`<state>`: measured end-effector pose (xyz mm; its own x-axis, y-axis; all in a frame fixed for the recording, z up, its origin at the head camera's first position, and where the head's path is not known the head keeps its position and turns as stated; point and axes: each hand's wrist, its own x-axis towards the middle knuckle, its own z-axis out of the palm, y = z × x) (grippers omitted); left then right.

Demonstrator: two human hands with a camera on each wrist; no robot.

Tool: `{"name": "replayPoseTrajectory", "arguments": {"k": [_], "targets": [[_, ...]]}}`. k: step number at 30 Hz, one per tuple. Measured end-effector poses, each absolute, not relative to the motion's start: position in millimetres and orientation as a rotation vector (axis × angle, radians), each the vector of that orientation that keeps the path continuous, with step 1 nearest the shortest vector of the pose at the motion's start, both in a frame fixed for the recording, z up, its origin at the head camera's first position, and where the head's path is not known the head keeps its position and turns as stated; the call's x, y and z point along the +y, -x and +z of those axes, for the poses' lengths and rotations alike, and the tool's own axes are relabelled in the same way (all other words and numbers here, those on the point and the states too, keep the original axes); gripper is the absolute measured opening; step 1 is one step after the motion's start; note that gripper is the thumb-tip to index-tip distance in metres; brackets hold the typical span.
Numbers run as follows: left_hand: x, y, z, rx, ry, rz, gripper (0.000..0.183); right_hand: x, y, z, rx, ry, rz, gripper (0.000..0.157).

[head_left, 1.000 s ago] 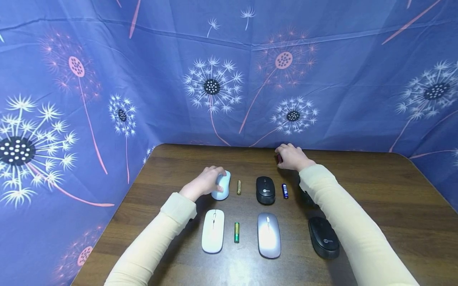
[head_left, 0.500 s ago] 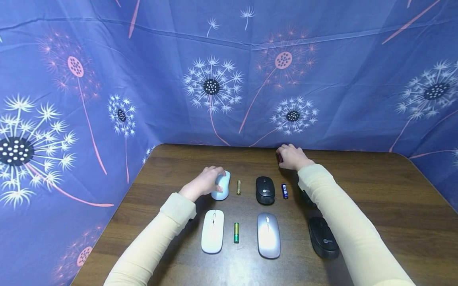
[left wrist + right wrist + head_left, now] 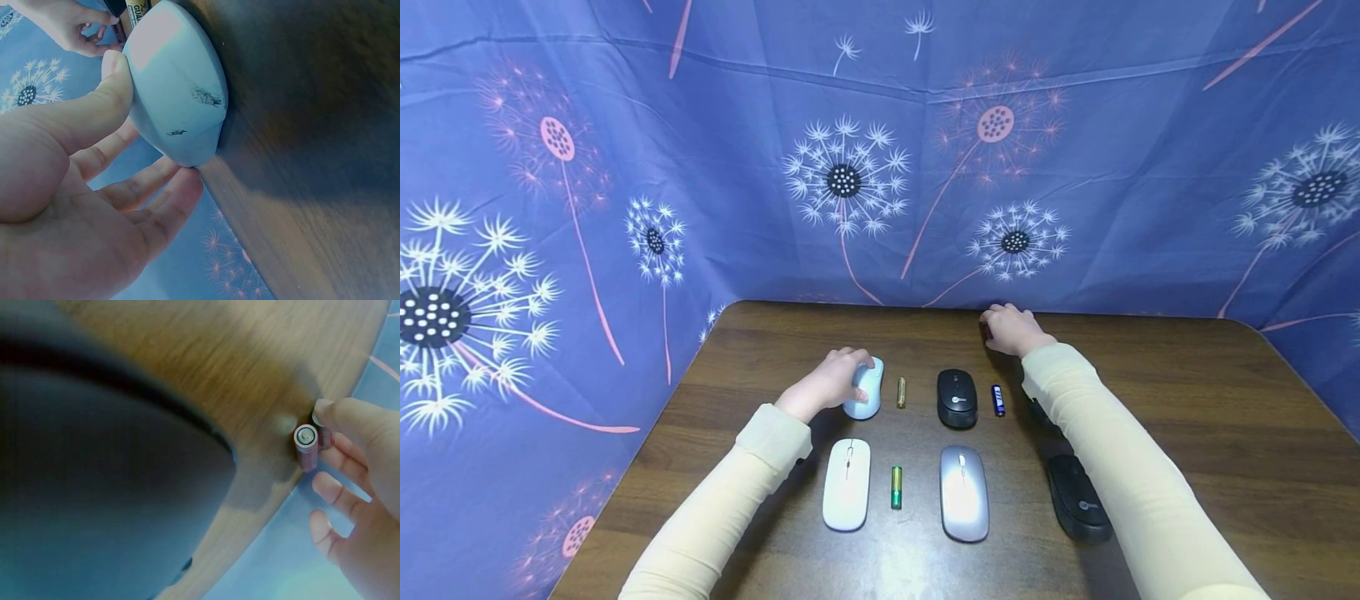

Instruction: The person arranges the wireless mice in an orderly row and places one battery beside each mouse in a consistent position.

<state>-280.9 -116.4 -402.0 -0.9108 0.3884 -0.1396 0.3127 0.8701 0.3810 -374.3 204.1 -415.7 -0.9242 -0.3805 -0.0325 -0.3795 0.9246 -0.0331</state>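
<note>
My left hand [image 3: 827, 385] grips a light blue computer mouse [image 3: 867, 390] on the table, thumb on one side and fingers on the other. In the left wrist view, dark scuffs mark the end of this mouse [image 3: 178, 87]. At the table's far edge, my right hand [image 3: 1013, 330] pinches a dark red battery. Up close in the right wrist view, two red batteries sit side by side: one battery [image 3: 306, 449] shows its end to the camera, and the other battery [image 3: 324, 434] lies between thumb and fingers of the right hand [image 3: 369, 462].
On the wooden table [image 3: 790, 333] lie a gold battery [image 3: 901, 392], a blue battery [image 3: 997, 400] and a green battery [image 3: 897, 487]. A black mouse [image 3: 957, 398], white mouse [image 3: 847, 485], grey mouse [image 3: 964, 493] and another black mouse [image 3: 1078, 498] stand among them. My right sleeve partly covers a further dark mouse.
My right hand has shifted very slightly to the right at the far edge. The left hand and the light blue mouse stay in place.
</note>
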Motion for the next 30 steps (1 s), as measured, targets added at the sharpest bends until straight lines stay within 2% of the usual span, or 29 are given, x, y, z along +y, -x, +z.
{"name": "replayPoseTrajectory", "arguments": {"k": [30], "targets": [[-115.9,280.9,-402.2,2.852,-0.558,0.506,0.05,207.2,366.6,-386.9,3.05,0.605,-0.035,0.044]]}}
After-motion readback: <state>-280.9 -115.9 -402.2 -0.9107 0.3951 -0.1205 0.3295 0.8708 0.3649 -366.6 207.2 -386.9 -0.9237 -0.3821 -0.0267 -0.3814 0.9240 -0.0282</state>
